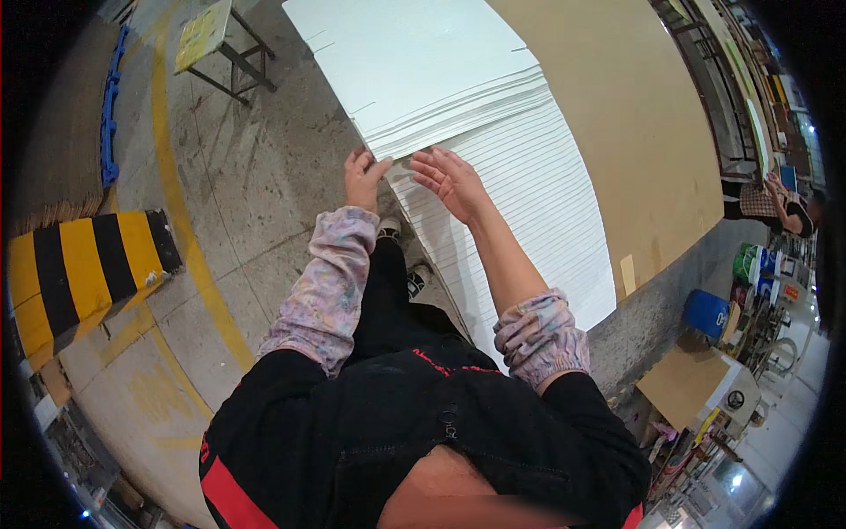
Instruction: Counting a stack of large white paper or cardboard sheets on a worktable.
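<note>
White flat cardboard sheets [423, 66], with short slits along their edges, lie in a fanned pile in front of me. Below them spreads a longer row of overlapping white sheets [538, 212], stepped so that many thin edges show. My left hand [362, 181] is at the near left corner of the upper pile, thumb and fingers apart on either side of it and seemingly touching. Just right of it, my right hand [451, 183] hovers over the stepped sheets, palm turned left and fingers stretched out, holding nothing. Patterned sleeve covers are on both forearms.
A large brown board [643, 115] lies beside the white sheets on the right. Left are a small stool [207, 40], a yellow-and-black striped barrier [88, 264] and stacked brown cardboard [66, 106]. At far right are a blue drum [705, 312], machinery and another person [765, 201].
</note>
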The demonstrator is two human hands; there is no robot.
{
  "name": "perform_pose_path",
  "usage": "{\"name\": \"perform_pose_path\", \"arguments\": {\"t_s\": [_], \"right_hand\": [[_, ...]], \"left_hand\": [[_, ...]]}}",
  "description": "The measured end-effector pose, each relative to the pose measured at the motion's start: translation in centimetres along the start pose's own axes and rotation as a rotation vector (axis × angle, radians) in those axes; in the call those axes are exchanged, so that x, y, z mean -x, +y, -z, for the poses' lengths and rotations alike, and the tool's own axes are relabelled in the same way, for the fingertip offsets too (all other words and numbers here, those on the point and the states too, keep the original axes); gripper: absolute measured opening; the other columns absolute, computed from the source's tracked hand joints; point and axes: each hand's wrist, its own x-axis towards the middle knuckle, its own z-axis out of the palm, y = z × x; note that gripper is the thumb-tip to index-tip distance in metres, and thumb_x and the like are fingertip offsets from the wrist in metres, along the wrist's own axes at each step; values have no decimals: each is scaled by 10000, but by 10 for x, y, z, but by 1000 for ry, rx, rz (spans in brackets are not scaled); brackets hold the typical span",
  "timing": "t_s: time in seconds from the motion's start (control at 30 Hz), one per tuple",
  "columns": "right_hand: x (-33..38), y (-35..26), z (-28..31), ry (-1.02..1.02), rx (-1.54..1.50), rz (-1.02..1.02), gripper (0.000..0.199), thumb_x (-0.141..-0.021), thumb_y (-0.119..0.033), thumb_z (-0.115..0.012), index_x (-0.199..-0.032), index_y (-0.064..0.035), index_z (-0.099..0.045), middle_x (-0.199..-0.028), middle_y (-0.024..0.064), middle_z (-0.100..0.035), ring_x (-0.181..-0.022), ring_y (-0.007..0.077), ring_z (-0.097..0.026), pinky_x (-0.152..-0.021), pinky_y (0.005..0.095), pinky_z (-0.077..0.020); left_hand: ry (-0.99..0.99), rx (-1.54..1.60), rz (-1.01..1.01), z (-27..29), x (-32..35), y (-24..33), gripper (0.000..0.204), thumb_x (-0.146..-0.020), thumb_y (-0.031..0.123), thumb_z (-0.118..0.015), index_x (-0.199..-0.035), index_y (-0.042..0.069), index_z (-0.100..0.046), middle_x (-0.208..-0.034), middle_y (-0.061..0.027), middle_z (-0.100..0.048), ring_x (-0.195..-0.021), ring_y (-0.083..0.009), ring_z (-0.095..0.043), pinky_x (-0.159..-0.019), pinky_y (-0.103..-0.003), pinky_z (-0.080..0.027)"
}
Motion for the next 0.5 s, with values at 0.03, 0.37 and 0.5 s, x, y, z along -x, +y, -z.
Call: {"name": "perform_pose_path", "arguments": {"t_s": [0.03, 0.37, 0.5], "right_hand": [[-3, -4, 4, 3, -4, 10, 353, -862, -166, -504, -1124, 43, -392, -1092, 166, -513, -976, 227, -541, -818, 328, -478], [-39, -75, 53, 559, 483, 142, 215, -780, -175, -627, -878, -1, -546, -785, 78, -607, -720, 135, -605, -546, 225, -430], [-49, -80, 60, 746, 624, 60, 177, -717, -158, -694, -761, -31, -579, -658, 44, -617, -573, 90, -594, -455, 192, -326]], "left_hand": [[-11, -3, -2, 2, -2, -3, 273, -718, 203, -667, -914, 18, -623, -1161, -53, -403, -911, -124, -480, -712, -259, -428], [201, 30, 285, 9, -9, -16, 224, -732, 182, -674, -676, -22, -599, -1169, -55, -434, -905, -125, -501, -642, -263, -439], [196, -305, 128, 1, -5, -12, 231, -702, 179, -683, -655, -21, -577, -1128, -118, -463, -950, -190, -484, -695, -292, -424]]}}
